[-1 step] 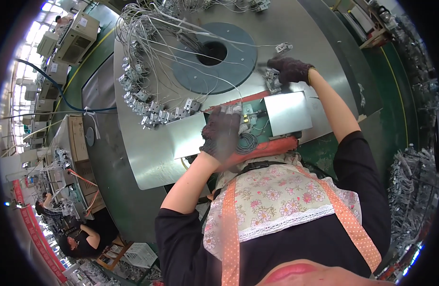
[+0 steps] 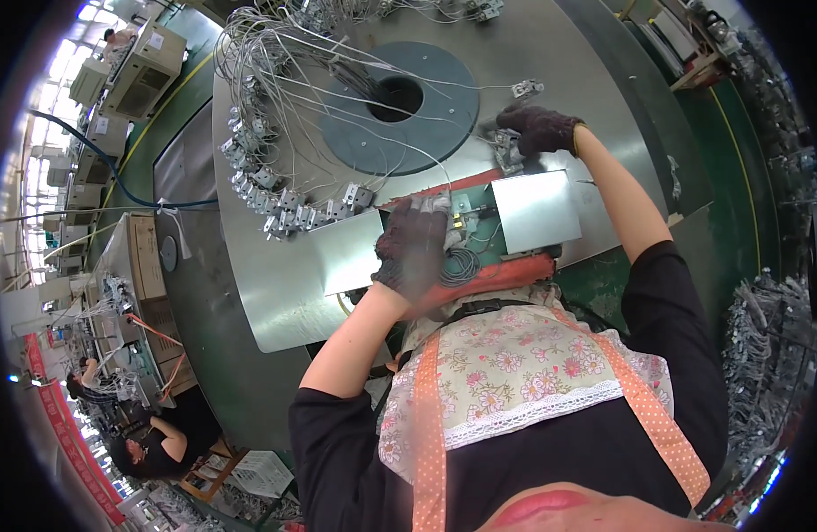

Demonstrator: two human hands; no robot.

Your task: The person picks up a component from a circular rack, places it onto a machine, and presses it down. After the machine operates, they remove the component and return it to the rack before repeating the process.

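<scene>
Two arms (image 2: 623,197) reach forward, right hand (image 2: 542,129) curled at metal parts (image 2: 508,153), left hand (image 2: 412,245) over a green fixture (image 2: 470,197), grips unclear.

The surface (image 2: 289,288) is broad, silvery metal, rounded at its near left corner. A grey-blue disc (image 2: 360,149) with a hole in it lies flat there. Pale wires (image 2: 275,49) sprawl across to a curved row of small metal housings (image 2: 289,211). I spot another metal piece (image 2: 526,88) right of the disc, and a red-edged green base (image 2: 490,255) along the near edge.
</scene>
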